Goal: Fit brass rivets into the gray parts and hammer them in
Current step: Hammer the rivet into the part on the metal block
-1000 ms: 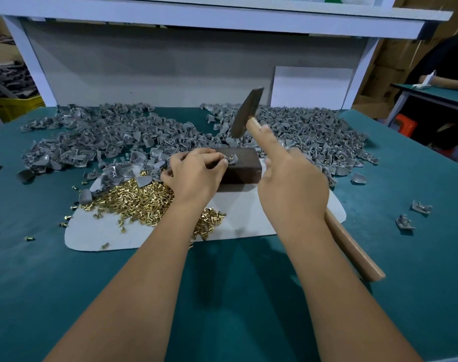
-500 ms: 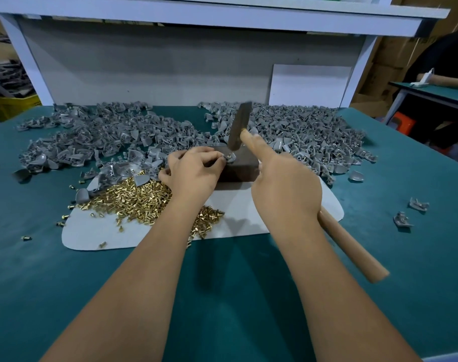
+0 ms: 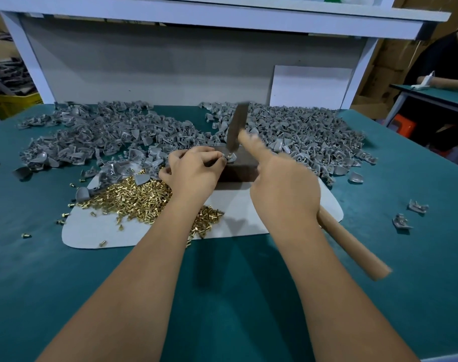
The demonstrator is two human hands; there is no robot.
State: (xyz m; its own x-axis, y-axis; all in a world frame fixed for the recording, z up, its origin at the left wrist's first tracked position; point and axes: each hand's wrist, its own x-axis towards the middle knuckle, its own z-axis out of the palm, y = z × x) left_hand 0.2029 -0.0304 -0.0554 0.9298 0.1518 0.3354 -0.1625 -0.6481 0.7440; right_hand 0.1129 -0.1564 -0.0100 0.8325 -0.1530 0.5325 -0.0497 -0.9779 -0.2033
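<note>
1. We work at a teal table [image 3: 248, 296] with a white mat [image 3: 248, 220] lying on it; a dark block [image 3: 242, 169] sits on the mat's far edge.
2. Our left hand [image 3: 192, 171] rests against the block's left end, fingers curled, and its fingertips pinch a small gray part [image 3: 230, 157] on top of the block. A brass rivet seems to stand in that part, though it is too small to make out clearly.
3. Our right hand [image 3: 284, 194] grips the hammer [image 3: 238, 128] by its wooden handle, index finger stretched along the shaft toward the head. The butt of the handle sticks out below the wrist, over the table to the right.
4. The hammer head is blurred; its lower end is right at the pinched part, and we cannot tell whether it touches.
5. A heap of brass rivets [image 3: 134, 198] lies on the left half of the mat, partly under our left forearm, with a few strays on the table just beside the mat.
6. Two wide piles of gray parts [image 3: 92, 137] spread across the far side of the table, one left and one right of the block, the left one spilling onto the mat's corner.
7. Two loose gray pieces [image 3: 403, 222] lie well apart from the piles, near the table's right edge.
8. A white shelf frame [image 3: 222, 17] stands behind the table, and another person's arm shows at a neighbouring table on the far right.
</note>
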